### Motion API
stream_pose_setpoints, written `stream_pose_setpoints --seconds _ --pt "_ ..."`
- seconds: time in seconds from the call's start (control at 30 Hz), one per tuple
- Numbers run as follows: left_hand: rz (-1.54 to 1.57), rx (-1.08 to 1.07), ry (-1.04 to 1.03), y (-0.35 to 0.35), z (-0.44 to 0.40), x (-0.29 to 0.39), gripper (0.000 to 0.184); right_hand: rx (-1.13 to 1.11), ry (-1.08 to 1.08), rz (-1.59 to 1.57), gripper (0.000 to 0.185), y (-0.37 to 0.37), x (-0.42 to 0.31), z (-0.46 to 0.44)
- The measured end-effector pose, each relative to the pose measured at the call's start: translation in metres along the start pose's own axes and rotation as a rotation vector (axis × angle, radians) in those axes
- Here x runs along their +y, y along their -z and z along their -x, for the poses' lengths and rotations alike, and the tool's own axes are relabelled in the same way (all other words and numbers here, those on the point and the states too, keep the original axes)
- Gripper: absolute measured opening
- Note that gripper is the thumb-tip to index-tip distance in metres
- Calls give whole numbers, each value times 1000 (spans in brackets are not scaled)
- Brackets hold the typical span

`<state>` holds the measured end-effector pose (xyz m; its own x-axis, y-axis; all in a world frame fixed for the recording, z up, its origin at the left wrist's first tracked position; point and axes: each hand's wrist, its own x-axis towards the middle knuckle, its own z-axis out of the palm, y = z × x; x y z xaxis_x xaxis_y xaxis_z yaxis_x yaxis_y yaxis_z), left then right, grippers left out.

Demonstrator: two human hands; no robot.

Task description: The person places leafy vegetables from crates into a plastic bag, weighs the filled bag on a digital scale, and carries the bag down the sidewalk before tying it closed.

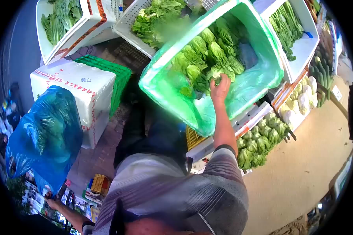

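Observation:
My right hand point(220, 87) reaches into a box lined with green plastic point(259, 84). Its fingers are curled on the pale base of a lettuce head point(221, 70), beside several other leafy heads point(198, 47). At the lower left, my left hand point(50, 199) is closed on the gathered end of a blue plastic bag point(47, 129). The bag is bulky, with green contents showing faintly through it. Folds of the bag partly hide the left fingers.
A white foam box point(100, 88) and a green crate point(119, 74) stand beside the bag. Boxes of leafy greens point(62, 21) line the far side. Small green heads point(259, 143), pale cabbages point(302, 98) and long green vegetables point(321, 74) lie at right, near a tan board point(302, 164).

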<state>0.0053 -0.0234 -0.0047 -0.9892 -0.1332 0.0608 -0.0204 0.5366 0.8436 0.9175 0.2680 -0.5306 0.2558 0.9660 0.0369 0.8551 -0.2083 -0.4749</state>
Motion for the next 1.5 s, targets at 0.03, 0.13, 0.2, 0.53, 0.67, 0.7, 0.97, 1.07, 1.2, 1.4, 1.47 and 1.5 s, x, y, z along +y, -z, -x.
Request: stream_pose_setpoints --seconds 0.03,0.13,0.2,0.53,0.67,0.7,0.97,1.07,1.2,1.4,1.47,1.5 --pt "-42 20 16 -1 -3 -1 35 19 -6 -26 56 7 0 3" --pt "-108 76 32 -31 41 13 46 84 -27 -85 54 25 -8 8" --pt "-75 111 4 -49 76 23 47 139 -78 -67 51 38 -8 14" --pt "11 81 -12 -17 5 -7 45 -414 -278 320 57 49 -37 -10" --pt "-134 -1 0 -18 25 4 52 -167 -111 233 67 -24 -7 -72" --pt "-108 2 -15 -6 2 -2 47 -187 -116 284 68 -38 -1 -85" --pt "-82 -40 -15 7 -5 -6 44 -311 -140 463 63 -75 33 -113" --pt "-27 -61 1 21 -43 -16 38 -212 -135 356 54 -60 26 -103" --pt "21 -77 5 22 -49 -20 36 -92 -190 65 53 -43 42 -84" --pt "69 -17 -25 13 -60 -25 44 -158 -682 -998 42 19 17 -74" --pt "83 -20 -160 14 -61 -31 43 -157 -663 -1304 41 34 -2 -69" --pt "-73 -181 -334 12 -66 -39 46 -171 -648 -1462 41 40 -15 -64"
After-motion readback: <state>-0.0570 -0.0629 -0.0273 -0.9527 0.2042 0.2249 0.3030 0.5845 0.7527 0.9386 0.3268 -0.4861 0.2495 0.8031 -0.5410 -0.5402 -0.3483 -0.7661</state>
